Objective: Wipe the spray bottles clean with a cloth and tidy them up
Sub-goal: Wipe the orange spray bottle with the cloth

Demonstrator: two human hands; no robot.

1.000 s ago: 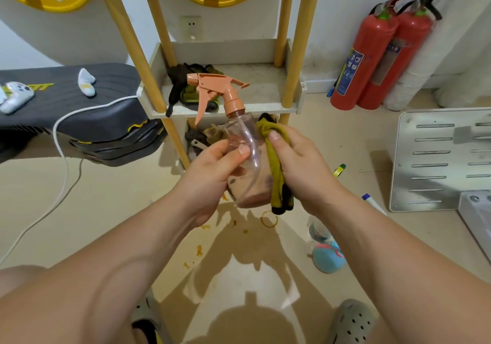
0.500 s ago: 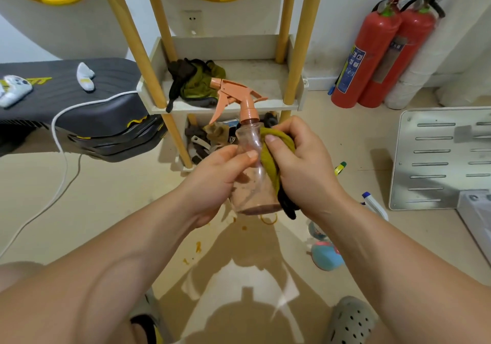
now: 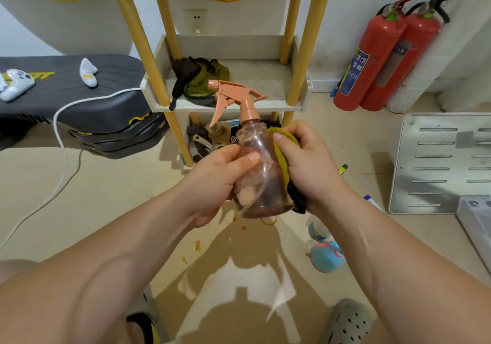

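A clear spray bottle (image 3: 261, 184) with a pink trigger head is held upright above the floor at mid frame. My left hand (image 3: 215, 181) grips its left side, thumb across the front. My right hand (image 3: 309, 165) presses a yellow-green cloth (image 3: 283, 157) against the bottle's right side, fingers curled round the cloth. A dark part of the cloth hangs below that hand. On the floor to the right lies another spray bottle (image 3: 320, 230), partly hidden by my right forearm, next to a blue cap-like piece (image 3: 326, 257).
A low shelf (image 3: 265, 104) with yellow posts stands just behind, with a heap of cloths (image 3: 199, 80) on it. Two red fire extinguishers (image 3: 382, 59) lean at the wall. A grey metal panel (image 3: 441, 163) lies right, a black bench (image 3: 79, 109) left.
The bottle has tilted back upright and shifted slightly right, its trigger head swinging from left toward centre. My right hand and cloth moved up along the bottle's side.
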